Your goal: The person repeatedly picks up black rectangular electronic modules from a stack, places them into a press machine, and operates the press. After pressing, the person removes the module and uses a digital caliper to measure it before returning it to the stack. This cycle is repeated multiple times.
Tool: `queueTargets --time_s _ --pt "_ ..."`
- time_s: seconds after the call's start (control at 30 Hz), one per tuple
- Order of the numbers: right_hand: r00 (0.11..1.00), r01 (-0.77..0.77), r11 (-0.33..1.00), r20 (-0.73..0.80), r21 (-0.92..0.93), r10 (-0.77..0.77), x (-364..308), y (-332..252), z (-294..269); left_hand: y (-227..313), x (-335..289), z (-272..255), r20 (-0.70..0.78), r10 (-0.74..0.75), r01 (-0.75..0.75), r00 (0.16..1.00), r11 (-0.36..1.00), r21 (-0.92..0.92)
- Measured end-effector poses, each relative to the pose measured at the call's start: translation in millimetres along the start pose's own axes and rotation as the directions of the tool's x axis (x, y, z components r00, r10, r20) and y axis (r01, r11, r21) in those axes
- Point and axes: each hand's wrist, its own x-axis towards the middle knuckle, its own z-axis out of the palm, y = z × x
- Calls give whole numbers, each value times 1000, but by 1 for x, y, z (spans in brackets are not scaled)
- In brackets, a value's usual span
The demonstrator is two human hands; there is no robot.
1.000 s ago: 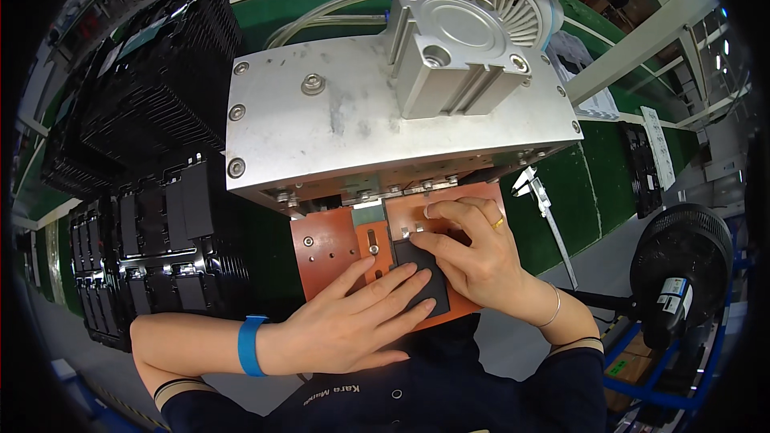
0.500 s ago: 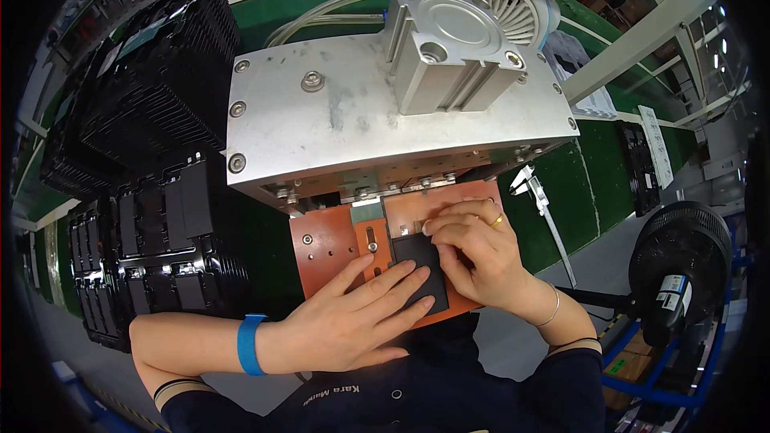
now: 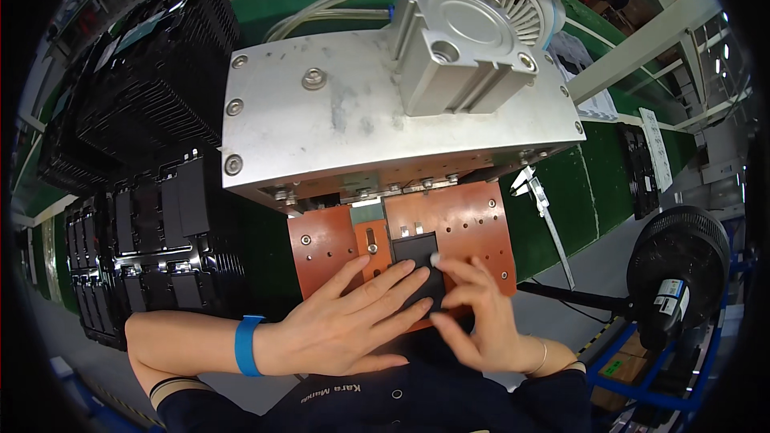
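Two bare hands are over a red-brown plate (image 3: 469, 212). The left hand (image 3: 333, 333) lies flat at its near edge, fingers spread, some tips resting on a black rectangular piece (image 3: 417, 248) on the plate's near middle. The right hand (image 3: 485, 317), at the plate's near right, has thumb and fingers parted, gripping nothing visible; whether its forefinger touches the piece, I cannot tell. Two small shiny tabs (image 3: 406, 231) show on the plate's middle. Right of the plate lies a caliper (image 3: 550, 220); left of it, black trays (image 3: 156, 250). Directly beyond the plate stands a silver press (image 3: 321, 128); farthest beyond, a white fan (image 3: 523, 14).
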Motion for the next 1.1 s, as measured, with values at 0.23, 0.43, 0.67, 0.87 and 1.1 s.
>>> queueTargets --time_s 0.23,0.43,0.67,0.87,1.1 --pt "992 -49 905 123 423 -4 -3 2 -3 4 -3 -2 -10 -7 8 1000 999 39" --pt "990 -61 998 125 30 57 -2 -2 -11 3 -2 -3 -52 17 -14 999 998 67" --pt "973 -202 584 230 787 27 -4 12 -14 6 -11 2 -247 438 -332 864 866 375" --pt "994 -97 879 88 468 63 -7 14 -11 1 -8 -2 -209 369 -295 906 902 315" --pt "995 100 994 -26 -44 -101 17 22 -11 -3 -5 -6 -212 182 -127 960 961 246"
